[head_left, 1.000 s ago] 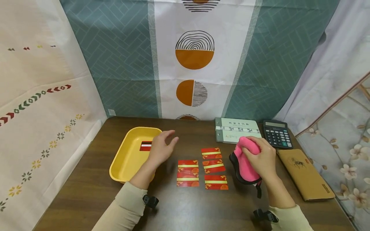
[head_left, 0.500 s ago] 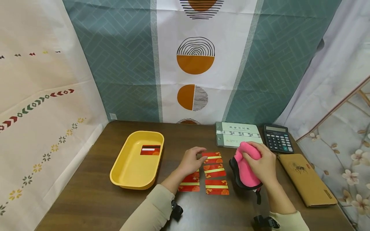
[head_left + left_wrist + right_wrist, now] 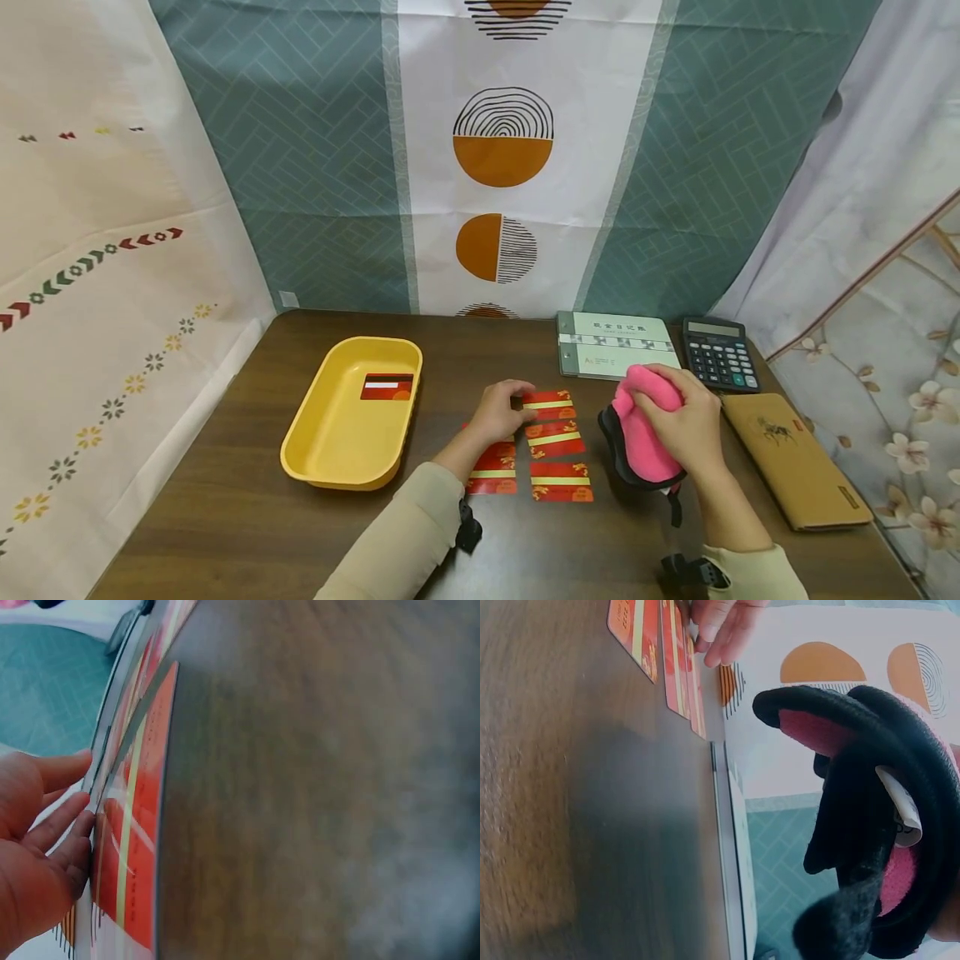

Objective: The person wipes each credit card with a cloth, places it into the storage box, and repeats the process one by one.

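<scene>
My left hand (image 3: 497,412) is at the left edge of the farthest red-and-gold card (image 3: 551,406), thumb and index finger apart across its corner. The left wrist view shows these fingers (image 3: 64,825) spread beside the cards. Two more cards, the middle card (image 3: 555,438) and the near card (image 3: 562,482), lie below it in the same column. Cards (image 3: 492,471) to the left are partly hidden by my left hand. My right hand (image 3: 686,417) grips a soft pink item with black trim (image 3: 647,433), held above the table; its black-edged opening shows a white label.
A yellow tray (image 3: 295,450) stands at the left with a black-and-red card (image 3: 387,387) inside. Along the back right are a green-and-white account book (image 3: 615,342) and a calculator (image 3: 722,354). A tan wallet (image 3: 795,462) lies at the right edge of the dark wooden table (image 3: 225,500).
My left hand moved right from beside the yellow tray to the farthest card, then stayed about there. My right hand keeps holding the pink item in nearly the same place.
</scene>
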Action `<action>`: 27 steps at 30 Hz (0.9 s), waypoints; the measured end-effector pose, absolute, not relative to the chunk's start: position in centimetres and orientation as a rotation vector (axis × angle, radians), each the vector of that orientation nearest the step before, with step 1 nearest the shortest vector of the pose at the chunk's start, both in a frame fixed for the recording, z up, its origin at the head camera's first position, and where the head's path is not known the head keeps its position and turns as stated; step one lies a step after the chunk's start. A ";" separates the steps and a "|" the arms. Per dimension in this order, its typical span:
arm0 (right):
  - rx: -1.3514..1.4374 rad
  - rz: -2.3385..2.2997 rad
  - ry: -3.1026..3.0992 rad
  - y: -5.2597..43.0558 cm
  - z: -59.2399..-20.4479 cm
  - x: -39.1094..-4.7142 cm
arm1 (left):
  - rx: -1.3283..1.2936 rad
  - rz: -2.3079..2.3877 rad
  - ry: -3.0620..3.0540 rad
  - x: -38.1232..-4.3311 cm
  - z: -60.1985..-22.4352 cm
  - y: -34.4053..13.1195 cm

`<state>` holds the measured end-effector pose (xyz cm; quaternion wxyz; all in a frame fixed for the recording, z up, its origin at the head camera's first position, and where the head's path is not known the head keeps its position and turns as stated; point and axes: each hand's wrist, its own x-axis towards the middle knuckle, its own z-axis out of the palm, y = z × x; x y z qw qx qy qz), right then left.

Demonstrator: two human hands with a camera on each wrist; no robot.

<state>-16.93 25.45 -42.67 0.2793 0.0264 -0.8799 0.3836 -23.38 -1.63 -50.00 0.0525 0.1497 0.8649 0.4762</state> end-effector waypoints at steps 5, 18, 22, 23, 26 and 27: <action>0.053 1.034 -2.372 25.6 -42.6 -16.8 | 0.474 1.390 2.662 -23.6 -50.5 -1.6; 0.076 1.027 -2.384 26.0 -43.1 -17.1 | 0.439 1.242 2.758 -24.5 -50.0 -2.3; 0.062 1.019 -2.402 26.0 -43.3 -17.2 | 0.471 1.196 2.815 -24.5 -50.0 -2.4; 0.058 1.020 -2.406 26.0 -43.3 -17.1 | 0.477 1.200 2.816 -24.4 -50.0 -2.5; 0.043 1.022 -2.420 26.1 -43.5 -17.0 | 0.508 1.230 2.807 -24.3 -50.0 -2.6; 0.040 1.025 -2.422 26.1 -43.5 -17.0 | 0.517 1.232 2.802 -24.3 -50.0 -2.6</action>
